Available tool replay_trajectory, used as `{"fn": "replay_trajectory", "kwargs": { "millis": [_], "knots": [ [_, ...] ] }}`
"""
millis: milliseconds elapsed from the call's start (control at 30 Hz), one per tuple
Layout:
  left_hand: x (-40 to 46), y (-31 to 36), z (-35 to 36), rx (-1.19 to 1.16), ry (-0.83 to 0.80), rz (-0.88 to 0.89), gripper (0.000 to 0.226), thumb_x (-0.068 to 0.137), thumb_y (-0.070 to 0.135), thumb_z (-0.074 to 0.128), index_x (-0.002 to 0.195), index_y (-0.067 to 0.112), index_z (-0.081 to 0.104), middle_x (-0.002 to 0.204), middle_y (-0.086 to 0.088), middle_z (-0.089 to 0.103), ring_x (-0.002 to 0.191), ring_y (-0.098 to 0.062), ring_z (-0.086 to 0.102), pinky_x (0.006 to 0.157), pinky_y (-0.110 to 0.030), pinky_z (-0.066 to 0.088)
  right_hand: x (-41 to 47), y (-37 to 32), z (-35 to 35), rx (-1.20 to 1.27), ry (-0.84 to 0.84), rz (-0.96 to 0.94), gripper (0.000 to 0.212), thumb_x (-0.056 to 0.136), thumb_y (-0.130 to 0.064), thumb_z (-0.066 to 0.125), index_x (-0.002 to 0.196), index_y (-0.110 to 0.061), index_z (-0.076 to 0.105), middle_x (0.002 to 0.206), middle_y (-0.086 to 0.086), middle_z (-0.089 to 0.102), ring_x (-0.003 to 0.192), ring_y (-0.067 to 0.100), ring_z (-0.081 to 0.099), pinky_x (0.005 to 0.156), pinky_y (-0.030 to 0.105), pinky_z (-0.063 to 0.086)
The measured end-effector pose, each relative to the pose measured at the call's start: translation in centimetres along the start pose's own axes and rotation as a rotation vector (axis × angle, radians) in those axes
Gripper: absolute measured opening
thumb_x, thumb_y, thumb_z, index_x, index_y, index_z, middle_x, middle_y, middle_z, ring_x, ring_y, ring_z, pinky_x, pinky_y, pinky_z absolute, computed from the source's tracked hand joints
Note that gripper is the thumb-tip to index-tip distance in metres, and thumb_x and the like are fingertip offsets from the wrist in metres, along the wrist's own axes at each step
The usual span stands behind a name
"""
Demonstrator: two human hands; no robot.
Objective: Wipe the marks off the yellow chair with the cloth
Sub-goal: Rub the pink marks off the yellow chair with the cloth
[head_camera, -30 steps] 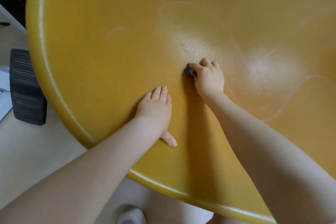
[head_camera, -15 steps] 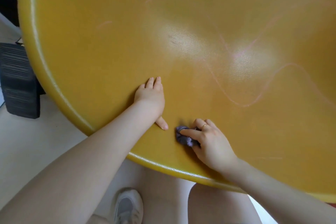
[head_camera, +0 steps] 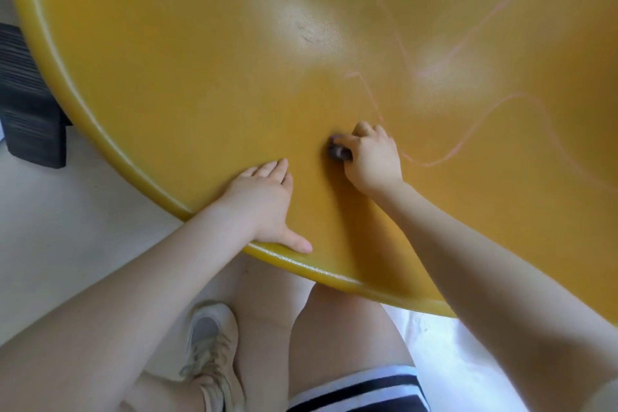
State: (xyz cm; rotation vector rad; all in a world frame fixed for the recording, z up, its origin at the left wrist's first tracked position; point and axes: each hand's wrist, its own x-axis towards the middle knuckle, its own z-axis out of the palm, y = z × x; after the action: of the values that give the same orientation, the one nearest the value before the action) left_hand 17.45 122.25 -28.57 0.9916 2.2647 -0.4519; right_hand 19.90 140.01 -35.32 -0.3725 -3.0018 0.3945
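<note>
The yellow chair [head_camera: 187, 53] fills the upper view as a wide curved shell. Faint pink marks [head_camera: 468, 140] loop across its right half. My right hand [head_camera: 371, 157] is closed on a small dark purple cloth [head_camera: 337, 150], wadded up and pressed against the shell just left of the nearest pink line. Most of the cloth is hidden under my fingers. My left hand [head_camera: 261, 204] lies flat, palm down, near the chair's front rim, thumb resting along the edge.
A black ribbed box [head_camera: 26, 104] stands on the pale floor at the left, beside the chair's rim. Below the rim are my bare legs, a light sneaker [head_camera: 210, 344] and striped shorts [head_camera: 357, 388].
My right hand has carried the cloth from near the front rim back up the shell toward the pink lines. My left hand stays planted by the rim.
</note>
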Motion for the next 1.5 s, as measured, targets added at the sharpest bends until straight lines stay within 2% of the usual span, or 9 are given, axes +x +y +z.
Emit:
{"fn": "replay_trajectory", "kwargs": {
  "millis": [100,267,433,567,767,967,1100,1233,1500],
  "knots": [
    [0.2,-0.1,0.1,0.014,-0.004,0.003,0.122,0.065,0.079,0.050,0.148,0.007,-0.003,0.156,-0.009,-0.015,0.145,-0.021,-0.007,0.117,-0.034,0.002,-5.9,-1.6,-0.8,0.221,-0.055,-0.123,0.029,0.076,-0.010,0.054,0.097,-0.017,0.073,0.079,0.014,0.055,0.070,0.034,0.052,0.060,0.034,0.042],
    [0.2,0.3,-0.2,0.048,-0.048,-0.005,0.126,0.063,0.080,0.052,0.148,0.007,-0.004,0.156,-0.009,-0.015,0.145,-0.021,-0.007,0.118,-0.034,0.003,-13.0,-3.3,-2.4,0.357,-0.113,-0.156,0.036,0.065,-0.007,0.053,0.091,-0.019,0.074,0.067,0.006,0.051,0.057,0.026,0.045,0.053,0.024,0.034],
    [0.3,0.8,-0.6,0.056,-0.084,-0.026,0.128,0.061,0.078,0.056,0.148,0.007,-0.005,0.156,-0.009,-0.016,0.145,-0.021,-0.007,0.119,-0.034,0.005,-10.3,-2.0,-0.7,0.266,-0.049,-0.028,0.030,0.076,-0.003,0.058,0.100,-0.016,0.072,0.081,0.012,0.058,0.066,0.030,0.046,0.058,0.035,0.048],
    [0.4,1.0,-1.1,0.072,-0.096,-0.033,0.129,0.060,0.078,0.058,0.149,0.008,-0.004,0.156,-0.008,-0.016,0.145,-0.021,-0.006,0.117,-0.034,0.006,-3.3,0.0,-0.3,0.067,-0.051,0.132,0.035,0.093,-0.010,0.043,0.119,-0.025,0.060,0.110,0.009,0.051,0.093,0.030,0.042,0.067,0.030,0.033],
    [1.0,1.7,-1.3,0.261,-0.128,-0.045,0.130,0.061,0.085,0.046,0.148,0.005,-0.008,0.156,-0.012,-0.015,0.144,-0.024,-0.014,0.115,-0.042,-0.009,-4.2,0.1,-0.8,0.187,-0.160,0.148,0.031,0.090,-0.011,0.044,0.111,-0.022,0.064,0.110,0.008,0.050,0.086,0.025,0.038,0.071,0.030,0.034],
    [1.8,1.3,-1.8,0.180,-0.119,0.067,0.139,0.055,0.079,0.060,0.147,0.003,-0.012,0.154,-0.014,-0.021,0.144,-0.025,-0.013,0.117,-0.036,-0.006,-13.8,-3.1,-3.9,0.394,-0.305,0.039,0.042,0.069,-0.018,0.045,0.103,-0.023,0.069,0.097,0.007,0.056,0.075,0.028,0.047,0.070,0.027,0.035],
    [2.3,1.2,-1.9,0.175,-0.115,0.107,0.142,0.054,0.079,0.062,0.146,0.003,-0.014,0.153,-0.014,-0.023,0.144,-0.026,-0.015,0.117,-0.036,-0.005,-15.6,-3.3,-3.7,0.402,-0.262,0.078,0.037,0.071,-0.013,0.051,0.101,-0.019,0.071,0.093,0.010,0.059,0.067,0.024,0.041,0.067,0.029,0.037],
    [2.9,1.0,-1.7,0.154,-0.080,0.156,0.145,0.050,0.081,0.062,0.146,0.003,-0.013,0.153,-0.015,-0.023,0.144,-0.025,-0.014,0.117,-0.036,-0.005,-10.6,-1.3,-1.6,0.220,-0.121,0.229,0.032,0.091,-0.014,0.049,0.118,-0.024,0.062,0.110,0.010,0.053,0.079,0.023,0.034,0.080,0.036,0.040],
    [4.3,0.9,-1.4,0.171,-0.039,0.189,0.145,0.051,0.081,0.061,0.146,0.001,-0.013,0.153,-0.016,-0.022,0.144,-0.026,-0.014,0.117,-0.036,-0.004,-3.9,-1.0,-0.5,0.035,0.009,0.514,0.032,0.096,-0.016,0.040,0.121,-0.028,0.056,0.118,0.006,0.046,0.102,0.029,0.039,0.065,0.028,0.031]
  ]
}}
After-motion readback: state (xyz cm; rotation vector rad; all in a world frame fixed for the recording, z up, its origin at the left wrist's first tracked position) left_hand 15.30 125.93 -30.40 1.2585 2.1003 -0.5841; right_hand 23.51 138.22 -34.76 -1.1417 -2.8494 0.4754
